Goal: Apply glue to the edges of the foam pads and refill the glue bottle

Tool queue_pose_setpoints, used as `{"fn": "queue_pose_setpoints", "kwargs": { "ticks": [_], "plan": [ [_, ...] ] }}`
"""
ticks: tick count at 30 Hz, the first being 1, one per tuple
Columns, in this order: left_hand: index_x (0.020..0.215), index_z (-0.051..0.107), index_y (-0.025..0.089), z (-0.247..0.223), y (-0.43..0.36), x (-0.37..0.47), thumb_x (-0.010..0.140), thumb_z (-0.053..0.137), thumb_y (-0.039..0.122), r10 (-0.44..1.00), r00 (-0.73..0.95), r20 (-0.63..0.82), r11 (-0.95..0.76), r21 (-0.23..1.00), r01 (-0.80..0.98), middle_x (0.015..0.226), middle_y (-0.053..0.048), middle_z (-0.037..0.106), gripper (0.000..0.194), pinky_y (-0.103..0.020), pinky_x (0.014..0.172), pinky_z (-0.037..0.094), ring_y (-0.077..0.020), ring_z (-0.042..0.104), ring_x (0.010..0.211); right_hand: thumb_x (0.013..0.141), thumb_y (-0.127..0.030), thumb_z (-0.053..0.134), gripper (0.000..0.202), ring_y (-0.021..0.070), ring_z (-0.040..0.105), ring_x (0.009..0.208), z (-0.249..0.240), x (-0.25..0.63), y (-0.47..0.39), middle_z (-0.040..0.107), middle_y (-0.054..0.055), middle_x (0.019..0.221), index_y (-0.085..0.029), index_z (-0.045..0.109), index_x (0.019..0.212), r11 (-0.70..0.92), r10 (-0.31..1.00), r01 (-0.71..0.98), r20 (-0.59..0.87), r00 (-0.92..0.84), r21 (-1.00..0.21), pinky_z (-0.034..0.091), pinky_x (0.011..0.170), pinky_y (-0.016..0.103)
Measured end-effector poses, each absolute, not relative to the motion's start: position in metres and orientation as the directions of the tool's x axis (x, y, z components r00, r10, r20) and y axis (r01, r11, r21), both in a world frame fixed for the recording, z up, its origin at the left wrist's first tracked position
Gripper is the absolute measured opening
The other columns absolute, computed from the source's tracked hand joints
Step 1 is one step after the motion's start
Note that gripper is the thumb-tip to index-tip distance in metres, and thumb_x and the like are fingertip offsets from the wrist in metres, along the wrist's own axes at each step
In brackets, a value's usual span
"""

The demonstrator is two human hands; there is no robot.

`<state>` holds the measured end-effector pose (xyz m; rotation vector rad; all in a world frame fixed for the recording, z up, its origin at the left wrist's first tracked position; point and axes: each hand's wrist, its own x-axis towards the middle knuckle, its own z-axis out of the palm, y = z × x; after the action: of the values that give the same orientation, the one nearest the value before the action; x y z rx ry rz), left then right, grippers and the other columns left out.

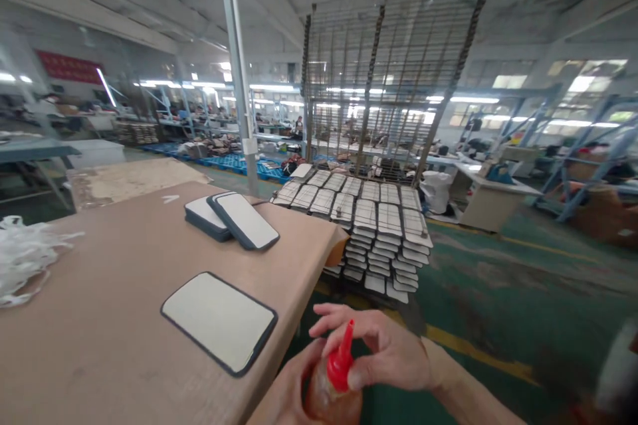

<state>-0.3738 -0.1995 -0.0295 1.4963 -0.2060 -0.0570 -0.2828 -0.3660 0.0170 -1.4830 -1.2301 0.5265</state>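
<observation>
Low at the bottom of the view, in front of the table's right edge, my left hand (292, 388) is wrapped round an amber squeeze bottle (333, 406). A red pointed nozzle cap (339, 366) tops the bottle, its tip upward. My right hand (391, 352) grips that cap between thumb and index finger, the other fingers stretched out to the left. Nearest on the table lies a flat pale panel with a dark rim (219, 322). Behind it, a stack of similar panels (207, 216) has one panel (249, 220) leaning across its right side.
Brown covering lies over the table (114, 319). White tangled strips (22, 262) are at its left. Beyond the table's right corner stands a wire drying rack (369, 206) with many panels on its lower tiers and raised tiers above. A metal post (239, 73) rises behind the table.
</observation>
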Motion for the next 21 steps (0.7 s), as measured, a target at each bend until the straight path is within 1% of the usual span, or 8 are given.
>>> {"fn": "queue_pose_setpoints", "kwargs": {
  "ticks": [2,6,9,12,14,17,19,21],
  "plan": [
    [0.108,0.064,0.019,-0.033,-0.22,-0.353,0.051,0.079,0.041,-0.049,0.993,0.106,0.034,0.994,-0.104,0.106,-0.007,0.067,0.063,-0.041,0.093,0.045,-0.0317,0.06,0.105,0.074,-0.048,0.07,0.032,0.028,0.047,0.124,0.008,-0.266,-0.372,0.067,0.009,0.111,-0.021,0.071,0.092,0.098,0.812,0.481,0.349,0.467,-0.871,0.032,0.105,0.045],
    [0.108,0.059,0.017,-0.055,-0.257,-0.309,0.059,0.072,0.04,0.477,0.873,0.105,-0.188,0.982,-0.015,0.107,-0.012,0.067,0.056,-0.045,0.09,0.048,-0.0326,0.06,0.1,0.08,-0.046,0.061,0.031,0.0327,0.046,0.122,-0.019,-0.239,-0.37,0.065,0.015,0.112,-0.019,0.067,0.095,-0.044,0.555,0.63,0.506,0.661,-0.775,0.033,0.104,0.053],
    [0.107,0.058,0.017,-0.068,-0.267,-0.287,0.058,0.072,0.039,0.62,0.777,0.109,-0.238,0.97,0.053,0.108,-0.013,0.066,0.056,-0.043,0.088,0.05,-0.0327,0.06,0.102,0.081,-0.045,0.061,0.04,0.0336,0.039,0.129,-0.031,-0.217,-0.376,0.058,0.017,0.124,-0.018,0.064,0.11,-0.047,0.556,0.586,0.466,0.688,-0.809,0.027,0.108,0.054],
    [0.107,0.059,0.017,-0.068,-0.258,-0.276,0.054,0.075,0.044,0.589,0.807,0.047,-0.139,0.989,0.044,0.107,-0.01,0.068,0.062,-0.038,0.085,0.052,-0.0319,0.061,0.101,0.077,-0.064,0.056,0.067,0.0312,0.028,0.137,-0.025,-0.188,-0.395,0.034,0.01,0.148,-0.029,0.046,0.133,0.173,0.62,0.373,0.396,0.678,-0.911,0.026,0.109,0.052],
    [0.11,0.058,0.016,-0.064,-0.247,-0.271,0.053,0.076,0.047,0.517,0.856,0.007,-0.031,0.999,0.011,0.104,-0.009,0.068,0.067,-0.036,0.085,0.051,-0.0308,0.062,0.099,0.077,-0.068,0.051,0.072,0.0284,0.021,0.139,-0.015,-0.165,-0.406,0.021,0.005,0.154,-0.033,0.038,0.138,0.29,0.627,0.286,0.407,0.664,-0.913,0.024,0.11,0.049],
    [0.113,0.056,0.016,-0.058,-0.232,-0.259,0.05,0.079,0.047,0.32,0.947,-0.005,0.081,0.996,-0.022,0.1,-0.008,0.069,0.074,-0.037,0.087,0.049,-0.0302,0.063,0.096,0.074,-0.06,0.063,0.069,0.0268,0.019,0.14,-0.001,-0.132,-0.401,0.025,0.008,0.153,-0.028,0.048,0.133,0.239,0.762,0.315,0.379,0.525,-0.918,0.016,0.112,0.046],
    [0.112,0.058,0.017,-0.055,-0.225,-0.249,0.047,0.081,0.049,0.173,0.985,0.023,0.107,0.993,-0.042,0.104,-0.009,0.068,0.075,-0.04,0.089,0.048,-0.0325,0.062,0.099,0.07,-0.054,0.071,0.067,0.0272,0.027,0.137,0.006,-0.114,-0.385,0.034,0.011,0.148,-0.025,0.054,0.128,0.175,0.894,0.327,0.289,0.343,-0.929,0.018,0.111,0.045],
    [0.11,0.062,0.019,-0.05,-0.218,-0.237,0.046,0.081,0.052,0.108,0.993,0.054,0.078,0.995,-0.062,0.113,-0.01,0.065,0.074,-0.043,0.095,0.045,-0.0362,0.057,0.109,0.068,-0.049,0.075,0.06,0.0268,0.036,0.133,0.012,-0.099,-0.364,0.044,0.013,0.142,-0.022,0.062,0.12,0.166,0.961,0.299,0.222,0.165,-0.94,0.022,0.11,0.042]
  ]
}}
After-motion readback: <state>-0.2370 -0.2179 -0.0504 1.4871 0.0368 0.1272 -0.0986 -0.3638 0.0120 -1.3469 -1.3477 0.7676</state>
